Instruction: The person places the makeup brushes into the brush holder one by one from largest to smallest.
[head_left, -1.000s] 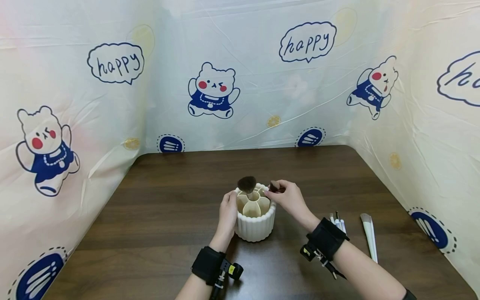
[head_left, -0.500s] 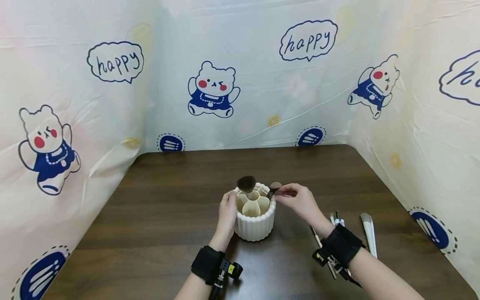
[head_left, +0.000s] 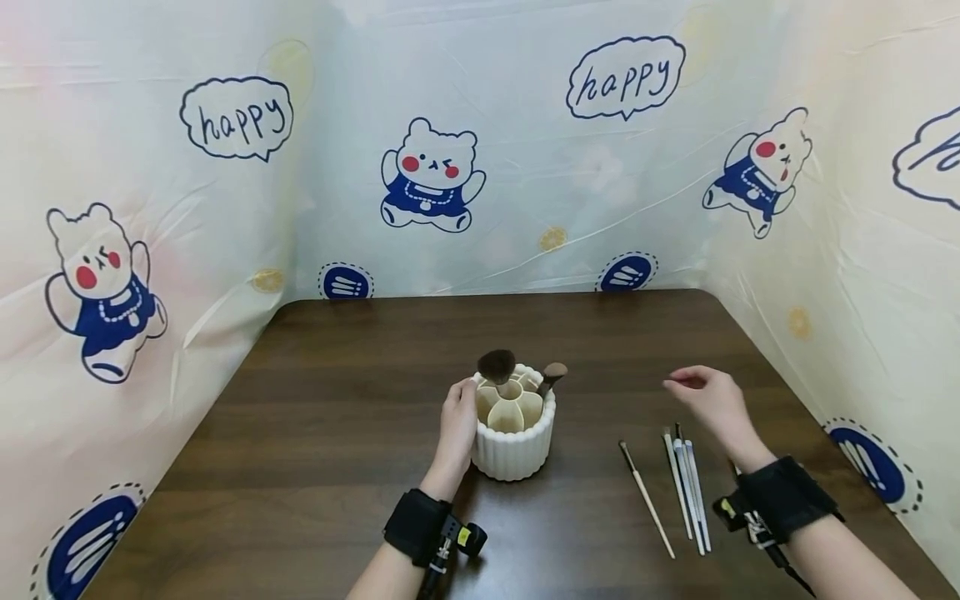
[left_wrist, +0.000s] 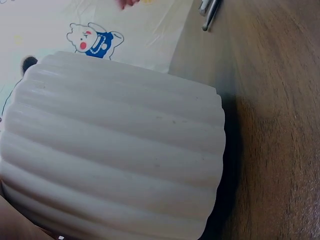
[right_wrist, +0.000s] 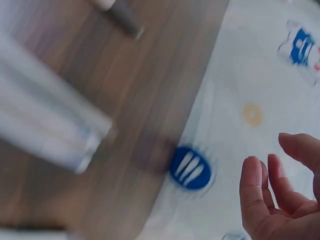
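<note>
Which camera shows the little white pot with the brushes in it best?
The head view: the whole white pot shows, with its compartments, two brushes and the left hand holding its side. The left wrist view shows only its ribbed wall, close up. The right wrist view does not show it.

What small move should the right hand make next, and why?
Probably lower the right hand onto the brushes on the table and pick one. It hovers empty above them, while the left hand steadies the holder, which has two brushes and free compartments.
</note>
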